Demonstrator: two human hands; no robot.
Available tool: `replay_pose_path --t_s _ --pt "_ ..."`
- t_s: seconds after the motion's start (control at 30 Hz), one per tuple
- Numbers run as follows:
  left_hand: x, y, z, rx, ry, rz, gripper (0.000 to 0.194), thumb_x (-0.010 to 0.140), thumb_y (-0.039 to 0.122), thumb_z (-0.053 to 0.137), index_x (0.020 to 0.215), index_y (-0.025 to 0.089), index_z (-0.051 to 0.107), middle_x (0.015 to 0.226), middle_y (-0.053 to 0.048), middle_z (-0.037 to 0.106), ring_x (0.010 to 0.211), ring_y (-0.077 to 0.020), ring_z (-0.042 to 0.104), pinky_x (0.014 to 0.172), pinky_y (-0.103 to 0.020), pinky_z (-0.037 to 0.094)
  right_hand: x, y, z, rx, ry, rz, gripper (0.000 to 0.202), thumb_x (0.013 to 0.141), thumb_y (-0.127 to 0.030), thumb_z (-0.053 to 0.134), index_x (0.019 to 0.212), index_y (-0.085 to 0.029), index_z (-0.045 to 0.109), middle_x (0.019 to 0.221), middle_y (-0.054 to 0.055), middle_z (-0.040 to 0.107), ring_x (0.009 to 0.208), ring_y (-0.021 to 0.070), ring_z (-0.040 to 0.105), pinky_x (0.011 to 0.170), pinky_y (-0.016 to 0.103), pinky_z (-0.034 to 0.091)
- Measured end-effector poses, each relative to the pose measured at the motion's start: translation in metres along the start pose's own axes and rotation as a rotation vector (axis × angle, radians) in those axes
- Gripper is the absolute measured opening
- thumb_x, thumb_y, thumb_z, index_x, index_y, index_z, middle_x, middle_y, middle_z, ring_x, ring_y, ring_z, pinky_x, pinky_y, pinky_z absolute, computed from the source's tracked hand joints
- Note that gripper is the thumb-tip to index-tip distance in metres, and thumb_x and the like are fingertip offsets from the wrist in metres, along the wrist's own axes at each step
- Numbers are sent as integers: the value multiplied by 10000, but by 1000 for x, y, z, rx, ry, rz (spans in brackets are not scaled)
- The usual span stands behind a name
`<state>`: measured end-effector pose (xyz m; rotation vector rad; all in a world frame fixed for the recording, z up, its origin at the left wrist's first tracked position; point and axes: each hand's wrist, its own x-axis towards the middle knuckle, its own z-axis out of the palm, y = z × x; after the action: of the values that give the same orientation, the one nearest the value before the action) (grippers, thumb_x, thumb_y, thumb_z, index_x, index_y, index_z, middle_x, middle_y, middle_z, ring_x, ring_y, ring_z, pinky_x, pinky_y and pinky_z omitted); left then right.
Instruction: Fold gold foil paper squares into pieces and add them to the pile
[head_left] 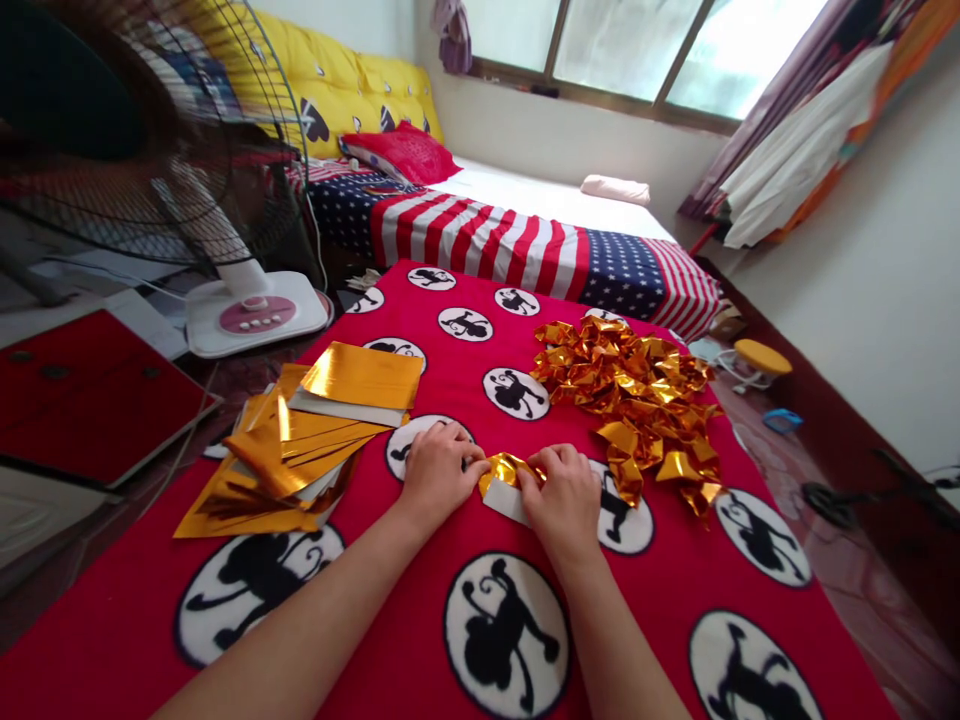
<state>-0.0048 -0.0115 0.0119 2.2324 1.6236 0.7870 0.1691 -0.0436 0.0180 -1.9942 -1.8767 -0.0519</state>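
Observation:
On the red cloth in front of me lies a partly folded sheet of gold foil paper [507,500], its pale back showing along the near edge. My left hand [441,468] has its fingers curled and its thumb against the sheet's left end. The right end is pinched by my right hand [564,492], which covers part of the paper. To the left, flat gold foil sheets [364,375] are stacked in a loose, fanned pile. A heap of folded gold foil pieces [626,375] sits to the right, beyond my right hand.
The red cloth [405,640] with monkey prints covers the work surface. An electric fan [247,300] stands at the left, its blades blurred. Behind are a bed with a striped and starred cover [480,235] and a red pillow [401,153]. A yellow-topped stool [763,356] is at the right.

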Motion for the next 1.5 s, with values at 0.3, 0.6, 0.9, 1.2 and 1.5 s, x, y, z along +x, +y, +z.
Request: replay_pose_path --t_s 0.3,0.6,0.9,1.2,1.5 --pt "-2 -2 3 -14 11 0 125 777 337 688 704 240 719 820 -18 637 845 -203 537 749 -356 358 29 -17 11 81 -147 18 217 718 -419 738 731 -228 637 815 18 605 801 201 541 644 294 284" --pt "-3 0 1 -13 8 2 109 769 329 694 711 239 716 835 -19 651 858 -210 535 754 -363 348 32 -15 21 126 -140 66 113 746 -297 690 662 -230 657 774 6 596 746 164 548 603 273 291" --pt "-3 1 1 -10 7 5 113 773 324 686 710 237 715 831 -22 655 854 -210 537 752 -363 348 30 -15 18 155 -127 37 106 773 -306 657 721 -217 630 805 19 603 791 179 562 632 271 329" --pt "-3 -1 1 -12 11 15 90 756 305 711 713 231 683 828 -16 658 859 -211 550 739 -344 352 20 7 4 179 -137 97 54 806 -208 575 787 -230 621 785 1 643 719 164 580 575 259 318" --pt "29 -15 -10 36 -136 118 65 733 268 724 691 229 692 774 -4 655 791 -177 597 713 -299 373 -11 11 -16 208 -266 126 55 756 -236 636 705 -254 643 711 -22 662 642 160 594 563 258 321"
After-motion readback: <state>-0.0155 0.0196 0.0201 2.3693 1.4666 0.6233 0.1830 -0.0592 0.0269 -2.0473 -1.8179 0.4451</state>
